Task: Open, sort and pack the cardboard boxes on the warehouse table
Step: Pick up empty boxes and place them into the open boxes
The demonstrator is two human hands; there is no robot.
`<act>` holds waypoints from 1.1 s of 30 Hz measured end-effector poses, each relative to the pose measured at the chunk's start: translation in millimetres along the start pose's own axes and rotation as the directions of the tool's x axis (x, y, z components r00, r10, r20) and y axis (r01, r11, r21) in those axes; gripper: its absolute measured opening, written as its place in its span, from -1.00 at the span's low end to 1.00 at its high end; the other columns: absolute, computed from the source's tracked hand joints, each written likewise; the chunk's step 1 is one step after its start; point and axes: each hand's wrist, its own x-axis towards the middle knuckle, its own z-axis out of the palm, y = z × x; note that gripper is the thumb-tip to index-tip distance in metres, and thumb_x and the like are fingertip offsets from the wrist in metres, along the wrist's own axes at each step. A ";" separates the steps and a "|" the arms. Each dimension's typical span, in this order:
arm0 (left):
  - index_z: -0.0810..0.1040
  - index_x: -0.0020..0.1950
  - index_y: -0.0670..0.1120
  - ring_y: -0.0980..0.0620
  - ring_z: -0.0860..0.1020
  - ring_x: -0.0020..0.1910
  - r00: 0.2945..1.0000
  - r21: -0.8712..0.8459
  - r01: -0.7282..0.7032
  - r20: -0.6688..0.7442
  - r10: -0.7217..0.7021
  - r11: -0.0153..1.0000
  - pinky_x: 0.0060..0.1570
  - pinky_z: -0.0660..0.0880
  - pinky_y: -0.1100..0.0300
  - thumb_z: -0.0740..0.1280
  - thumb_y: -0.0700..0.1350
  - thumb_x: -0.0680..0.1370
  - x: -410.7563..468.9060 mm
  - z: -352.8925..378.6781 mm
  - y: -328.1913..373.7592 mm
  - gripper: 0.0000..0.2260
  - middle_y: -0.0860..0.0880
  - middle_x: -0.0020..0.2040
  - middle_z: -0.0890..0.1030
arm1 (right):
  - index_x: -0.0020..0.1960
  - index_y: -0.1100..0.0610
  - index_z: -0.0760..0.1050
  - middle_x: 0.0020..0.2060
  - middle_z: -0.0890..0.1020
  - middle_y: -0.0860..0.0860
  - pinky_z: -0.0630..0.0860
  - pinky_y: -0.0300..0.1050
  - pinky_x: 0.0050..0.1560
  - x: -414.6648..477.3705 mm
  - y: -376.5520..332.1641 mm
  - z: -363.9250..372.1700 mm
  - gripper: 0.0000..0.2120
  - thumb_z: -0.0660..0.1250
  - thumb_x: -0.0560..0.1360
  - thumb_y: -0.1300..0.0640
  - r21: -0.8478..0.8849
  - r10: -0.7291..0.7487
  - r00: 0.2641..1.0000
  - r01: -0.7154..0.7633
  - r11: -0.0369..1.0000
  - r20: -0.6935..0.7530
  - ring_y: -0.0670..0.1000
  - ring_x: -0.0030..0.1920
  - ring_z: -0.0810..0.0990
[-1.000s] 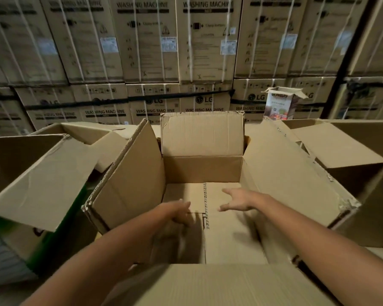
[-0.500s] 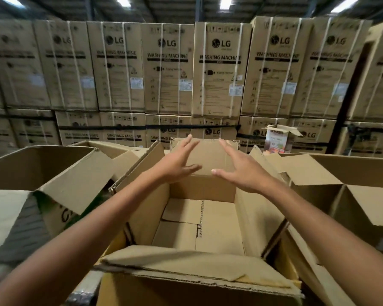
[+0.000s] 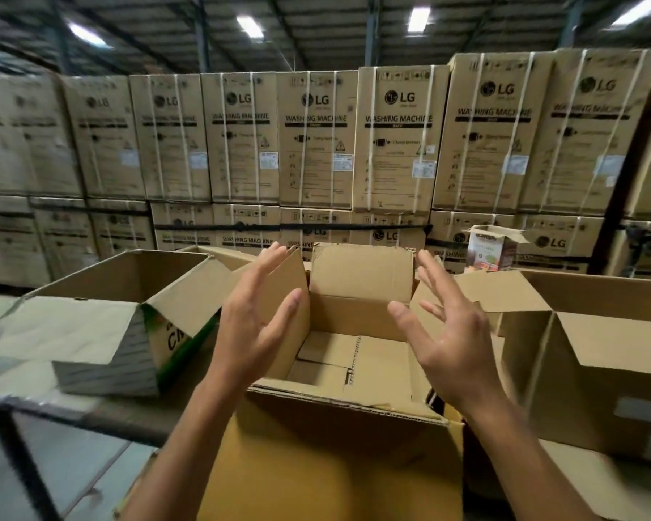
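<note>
An open brown cardboard box (image 3: 361,280) stands in front of me on the table, its flaps up and its inside bare. My left hand (image 3: 258,317) hovers above its left side, palm turned inward, fingers spread and holding nothing. My right hand (image 3: 448,325) hovers above its right side, palm facing the left hand, fingers spread and likewise holding nothing. Neither hand touches the box.
An open box (image 3: 136,295) with green print lies tilted at the left. Another open brown box (image 3: 598,351) stands at the right. A small printed carton (image 3: 491,250) sits behind. Stacked washing machine cartons (image 3: 316,144) wall off the back. The table's dark edge (image 3: 72,411) runs at the lower left.
Both hands came up out of the box bottom and now hover above its rim, palms facing each other. My view has risen toward the stacked cartons and roof.
</note>
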 end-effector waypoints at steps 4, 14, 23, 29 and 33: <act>0.29 0.51 0.13 0.11 0.29 0.52 0.999 0.062 0.014 -0.039 -0.011 0.998 0.42 0.37 -0.16 0.28 0.15 0.55 -42.9 -45.2 9.5 -0.47 0.19 0.50 0.31 | 0.55 -0.23 0.11 0.55 0.27 -0.14 0.29 -0.54 0.19 -34.8 -33.4 14.7 -0.28 0.31 0.47 -0.22 0.058 0.030 0.999 -0.033 0.998 0.036 -0.17 0.45 0.33; 0.35 0.52 -0.03 0.12 0.35 0.48 0.944 0.194 0.331 -0.073 -0.323 0.923 0.40 0.41 -0.10 0.31 0.12 0.56 -230.8 -172.5 -10.9 -0.44 0.06 0.47 0.41 | 0.55 -0.09 0.25 0.44 0.38 -0.24 0.43 -0.39 0.29 -194.0 -110.5 150.1 -0.30 0.29 0.46 -0.25 0.317 0.210 0.943 -0.288 0.903 0.258 -0.33 0.39 0.37; 0.40 0.49 -0.06 0.10 0.42 0.43 0.834 0.289 0.552 -0.164 -0.527 0.782 0.38 0.43 -0.02 0.35 0.05 0.56 -361.4 -303.3 -50.6 -0.49 0.03 0.44 0.47 | 0.51 -0.17 0.27 0.48 0.40 0.00 0.50 0.00 0.34 -295.9 -183.5 263.8 -0.38 0.35 0.49 -0.14 0.205 0.244 0.823 -0.393 0.896 0.513 -0.04 0.42 0.42; 0.48 0.41 -0.12 0.04 0.50 0.36 0.810 0.309 0.587 -0.207 -0.549 0.748 0.31 0.47 -0.10 0.35 0.01 0.58 -421.6 -359.6 -80.6 -0.57 -0.03 0.35 0.55 | 0.54 -0.08 0.27 0.47 0.41 0.04 0.49 0.09 0.35 -355.0 -200.8 322.1 -0.39 0.41 0.55 -0.01 0.090 0.280 0.724 -0.427 0.900 0.630 0.00 0.43 0.40; 0.48 0.42 -0.10 0.06 0.49 0.36 0.788 0.314 0.616 -0.224 -0.574 0.723 0.32 0.47 -0.08 0.35 -0.02 0.58 -437.9 -378.3 -99.6 -0.58 -0.03 0.35 0.55 | 0.54 -0.07 0.27 0.48 0.40 0.04 0.47 0.12 0.36 -367.1 -203.1 349.8 -0.39 0.39 0.55 -0.05 0.023 0.320 0.668 -0.451 0.892 0.672 0.03 0.43 0.40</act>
